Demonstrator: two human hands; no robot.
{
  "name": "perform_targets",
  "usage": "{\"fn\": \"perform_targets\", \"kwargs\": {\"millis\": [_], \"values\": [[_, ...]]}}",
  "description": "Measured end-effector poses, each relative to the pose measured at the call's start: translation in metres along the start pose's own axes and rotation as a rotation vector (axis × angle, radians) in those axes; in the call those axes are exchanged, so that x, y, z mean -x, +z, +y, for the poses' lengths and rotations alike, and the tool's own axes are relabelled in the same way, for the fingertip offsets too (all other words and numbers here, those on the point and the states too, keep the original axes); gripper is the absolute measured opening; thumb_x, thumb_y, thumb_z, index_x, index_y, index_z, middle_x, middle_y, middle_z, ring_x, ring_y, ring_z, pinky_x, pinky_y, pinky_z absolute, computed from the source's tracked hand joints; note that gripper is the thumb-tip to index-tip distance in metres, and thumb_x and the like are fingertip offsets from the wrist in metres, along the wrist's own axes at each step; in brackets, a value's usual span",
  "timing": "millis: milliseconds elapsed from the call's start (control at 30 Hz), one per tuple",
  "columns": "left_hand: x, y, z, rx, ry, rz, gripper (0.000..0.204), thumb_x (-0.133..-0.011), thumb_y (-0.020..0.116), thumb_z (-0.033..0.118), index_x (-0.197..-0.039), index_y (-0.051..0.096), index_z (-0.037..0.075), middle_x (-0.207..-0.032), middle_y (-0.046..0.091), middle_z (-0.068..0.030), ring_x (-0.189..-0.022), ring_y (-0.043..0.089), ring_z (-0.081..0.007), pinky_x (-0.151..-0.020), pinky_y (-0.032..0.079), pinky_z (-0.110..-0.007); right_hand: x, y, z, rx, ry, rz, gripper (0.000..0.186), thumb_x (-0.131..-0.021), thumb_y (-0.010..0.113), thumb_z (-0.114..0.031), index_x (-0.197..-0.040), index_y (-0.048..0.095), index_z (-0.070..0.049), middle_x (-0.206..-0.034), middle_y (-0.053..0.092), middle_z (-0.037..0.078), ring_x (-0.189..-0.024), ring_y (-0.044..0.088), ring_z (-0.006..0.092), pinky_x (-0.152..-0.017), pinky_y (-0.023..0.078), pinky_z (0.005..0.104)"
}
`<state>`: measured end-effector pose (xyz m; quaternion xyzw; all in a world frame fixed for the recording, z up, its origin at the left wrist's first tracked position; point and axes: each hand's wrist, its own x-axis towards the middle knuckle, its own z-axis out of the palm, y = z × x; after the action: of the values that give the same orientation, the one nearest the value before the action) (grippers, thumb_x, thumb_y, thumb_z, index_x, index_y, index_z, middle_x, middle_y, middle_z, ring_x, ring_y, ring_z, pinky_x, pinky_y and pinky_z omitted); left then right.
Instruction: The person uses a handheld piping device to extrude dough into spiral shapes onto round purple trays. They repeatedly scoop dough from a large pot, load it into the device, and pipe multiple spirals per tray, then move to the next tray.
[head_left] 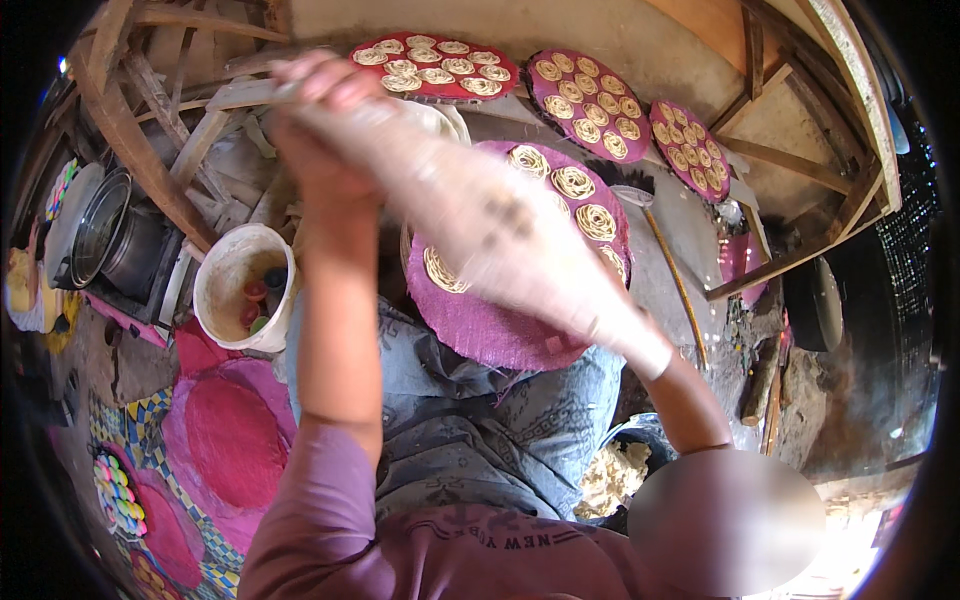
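A long whitish cloth point(470, 190), smeared by motion, slants over my lap from upper left to lower right, with dark spots at its middle. My left hand point(325, 130) is raised and closed round its upper end. Toward the lower end reaches my right forearm; the hand there is blurred or covered by the cloth, so its fingers do not show. Below the cloth, a round purple mat point(490, 325) lies over my knees. Pale coiled dough spirals point(573, 182) sit on it, some partly hidden by the cloth.
Beyond stand a red round mat point(362, 66) and two purple mats point(600, 148), all bearing coils. To my left are a white bucket point(215, 300), a metal pot point(135, 245) and stacked pink mats point(235, 440). A dough tub point(615, 475) sits right, near a stick point(680, 280) and wooden frames point(790, 160).
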<state>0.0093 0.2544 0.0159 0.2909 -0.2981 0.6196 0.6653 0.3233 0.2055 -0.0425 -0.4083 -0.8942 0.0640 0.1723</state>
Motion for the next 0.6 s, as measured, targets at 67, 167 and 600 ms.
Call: {"fn": "perform_targets", "kwargs": {"millis": [67,167,600], "values": [[0.013,0.038,0.024,0.015,-0.197,-0.128,0.044,-0.098,0.037,0.052,-0.083,0.063,0.02,-0.073,0.067,0.003,-0.07,0.063,-0.019,-0.073,0.048,-0.035,-0.011,-0.002,0.004,-0.015,0.043,0.071,0.025,-0.081,0.063,-0.009,-0.105,0.071,-0.009,-0.095,0.056,0.012,-0.088,0.057,0.0302,-0.078,0.049,0.0403],[0.047,0.091,0.032,-0.195,-0.321,-0.002,0.073,-0.098,0.019,0.063,-0.073,0.065,0.011,-0.06,0.065,-0.0086,-0.052,0.064,-0.0257,-0.059,0.054,-0.041,-0.021,-0.001,0.014,0.081,-0.002,0.097,0.015,-0.078,0.069,-0.012,-0.092,0.072,-0.01,-0.095,0.056,0.009,-0.091,0.056,0.0283,-0.081,0.047,0.0399],[0.138,0.122,0.006,-0.414,-0.499,0.346,0.098,-0.095,0.009,0.068,-0.053,0.057,-0.007,-0.047,0.054,-0.0207,-0.037,0.054,-0.0307,-0.043,0.05,-0.041,-0.033,0.0,0.012,0.025,0.029,-0.024,0.009,-0.08,0.066,-0.009,-0.088,0.07,-0.008,-0.096,0.057,0.01,-0.095,0.056,0.0288,-0.086,0.045,0.0403]]}}
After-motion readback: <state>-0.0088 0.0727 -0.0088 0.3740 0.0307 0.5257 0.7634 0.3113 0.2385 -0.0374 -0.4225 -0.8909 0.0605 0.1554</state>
